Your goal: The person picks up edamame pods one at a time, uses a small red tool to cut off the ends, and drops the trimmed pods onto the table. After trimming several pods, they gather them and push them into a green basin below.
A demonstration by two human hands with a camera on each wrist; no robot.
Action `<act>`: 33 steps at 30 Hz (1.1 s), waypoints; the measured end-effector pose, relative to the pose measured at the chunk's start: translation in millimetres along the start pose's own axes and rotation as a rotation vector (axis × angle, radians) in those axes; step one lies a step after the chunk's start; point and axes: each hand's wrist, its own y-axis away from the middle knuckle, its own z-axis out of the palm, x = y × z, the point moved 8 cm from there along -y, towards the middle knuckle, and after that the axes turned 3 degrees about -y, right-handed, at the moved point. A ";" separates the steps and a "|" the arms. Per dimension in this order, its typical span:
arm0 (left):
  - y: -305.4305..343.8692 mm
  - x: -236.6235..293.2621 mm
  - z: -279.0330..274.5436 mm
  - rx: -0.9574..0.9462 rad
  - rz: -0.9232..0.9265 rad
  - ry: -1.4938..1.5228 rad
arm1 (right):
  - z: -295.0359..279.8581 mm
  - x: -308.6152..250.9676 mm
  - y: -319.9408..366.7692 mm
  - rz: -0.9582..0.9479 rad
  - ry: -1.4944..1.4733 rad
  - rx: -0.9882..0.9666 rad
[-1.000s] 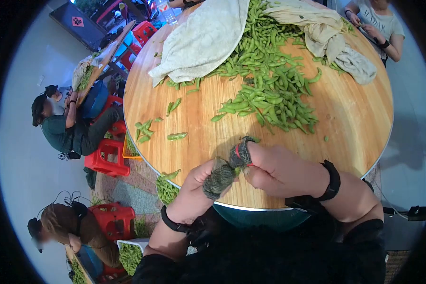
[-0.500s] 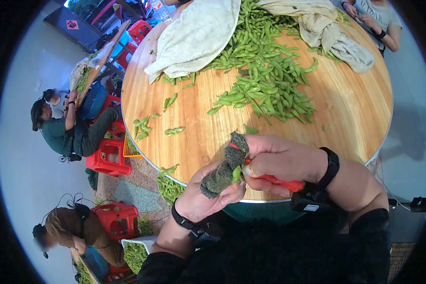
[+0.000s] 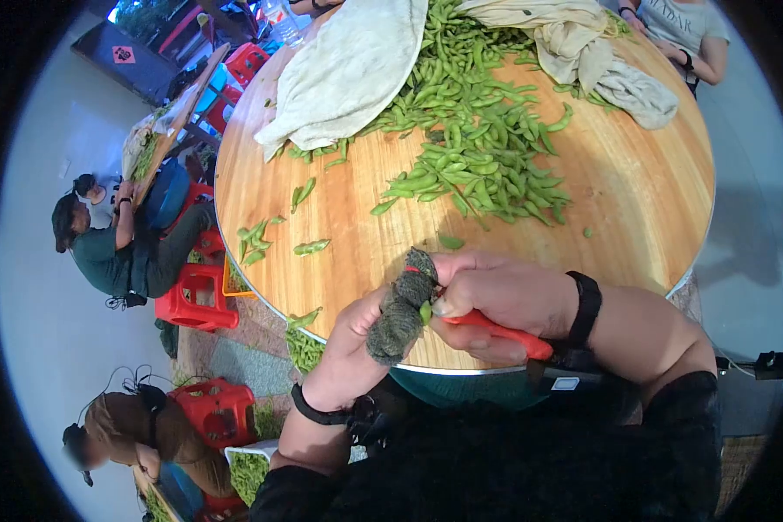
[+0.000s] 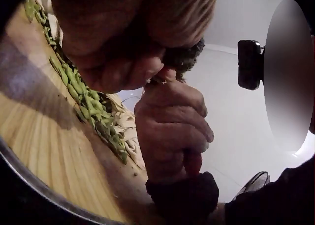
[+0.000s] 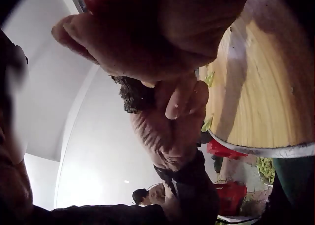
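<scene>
Over the near edge of the round table my left hand point(image 3: 352, 348) holds a green soybean pod point(image 3: 425, 312) by its fingers. Dark knit finger covers point(image 3: 393, 326), one tied with a red band, wrap its thumb and finger. My right hand point(image 3: 509, 300) grips a red-handled tool point(image 3: 500, 335), with its working end hidden by the fingers at the pod. Both hands meet there, fingertips close together. In the left wrist view the right hand point(image 4: 172, 119) is curled around the red handle point(image 4: 193, 162). The right wrist view shows the left hand point(image 5: 170, 131) beyond the right.
A large heap of pods point(image 3: 487, 165) covers the middle and back of the wooden table point(image 3: 635, 226). Loose pods point(image 3: 254, 239) lie to the left. White cloths point(image 3: 344, 78) drape over the heap. People sit at left, and pods point(image 3: 304, 350) fill a container below the edge.
The red handle has come into view in my right hand. The knit-covered fingers have turned more upright. A green piece formerly beside the fingertips now shows on the table beyond them.
</scene>
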 end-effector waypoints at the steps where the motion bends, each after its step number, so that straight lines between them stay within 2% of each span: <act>1: -1.5 -0.2 0.4 -0.004 0.002 0.000 | -5.7 1.5 -3.1 -0.017 0.021 0.011; 3: -6.0 -5.6 -9.6 0.129 -0.071 0.048 | -7.8 -2.0 -5.4 -0.037 0.055 0.020; 4: -10.2 -4.1 -9.6 0.132 -0.055 0.045 | -10.7 -8.3 -5.8 -0.082 0.113 0.087; 6: -10.7 22.2 -29.0 0.432 0.262 -0.284 | -12.4 -14.7 -5.9 -0.137 0.180 0.151; 7: -3.1 21.5 -34.9 0.505 0.304 -0.360 | -14.2 -16.5 -4.8 -0.196 0.253 0.194; 8: 0.2 21.8 -35.5 0.506 0.307 -0.361 | -16.0 -19.0 -3.6 -0.254 0.324 0.237; 10: 4.6 42.1 -6.7 0.272 0.503 -0.683 | -18.7 -17.2 -4.5 -0.271 0.392 0.280; 11: 6.3 40.6 -0.2 0.259 0.369 -0.726 | -20.6 -17.8 -4.4 -0.284 0.457 0.325; 12: 5.4 41.1 1.3 0.262 0.366 -0.730 | -19.5 -16.9 -4.7 -0.283 0.455 0.320; 14: 3.5 49.8 11.4 0.222 0.490 -0.859 | -13.8 -17.7 -4.2 -0.311 0.504 0.277; 18: 0.9 53.9 15.7 0.174 0.530 -0.945 | -15.3 -20.5 -2.4 -0.335 0.598 0.284; 24: -1.2 49.9 15.3 0.120 0.480 -1.005 | -13.1 -17.2 -6.1 -0.271 0.537 0.174; 25: -2.1 48.9 15.1 0.120 0.479 -1.003 | -12.0 -14.3 -5.3 -0.192 0.458 0.165; 26: -2.0 48.8 15.6 0.114 0.502 -0.960 | -12.0 -9.3 -5.0 -0.112 0.377 0.157; 33: -4.6 43.9 16.4 0.076 0.534 -0.802 | -16.2 -7.6 -6.9 -0.061 0.251 0.180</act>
